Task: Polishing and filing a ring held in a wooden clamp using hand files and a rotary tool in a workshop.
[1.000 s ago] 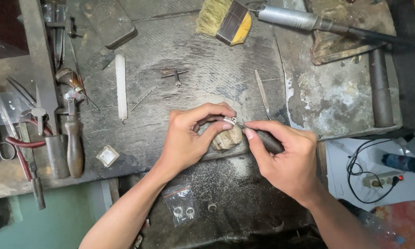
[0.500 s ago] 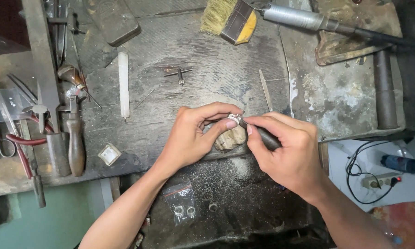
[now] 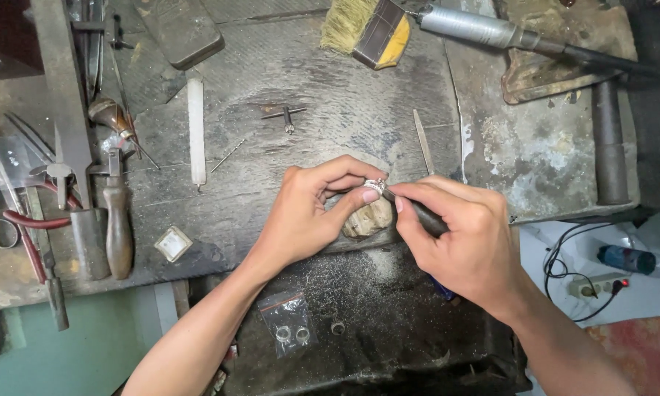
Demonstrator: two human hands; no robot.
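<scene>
My left hand (image 3: 308, 213) pinches a small silver ring (image 3: 374, 185) between thumb and fingers, resting it on a worn wooden bench peg (image 3: 370, 218). My right hand (image 3: 458, 235) grips a dark-handled hand tool (image 3: 425, 218), and the tool's tip touches the ring. Both hands meet at the middle of the dark, dusty workbench (image 3: 330, 117). Below them, a small clear bag with two rings (image 3: 287, 330) and a loose ring (image 3: 337, 328) lie in a dark tray (image 3: 388, 315).
Pliers, scissors and wooden-handled tools (image 3: 113, 220) crowd the left side. A white stick (image 3: 196, 132), a small chuck key (image 3: 286, 116) and a needle file (image 3: 423, 139) lie on the bench. A brush (image 3: 366, 29) and rotary handpiece (image 3: 484, 29) lie at the back; a power strip (image 3: 601, 282) sits at right.
The hands have stayed together over the peg, with the right hand's tool shifting slightly against the ring. The view has moved a little.
</scene>
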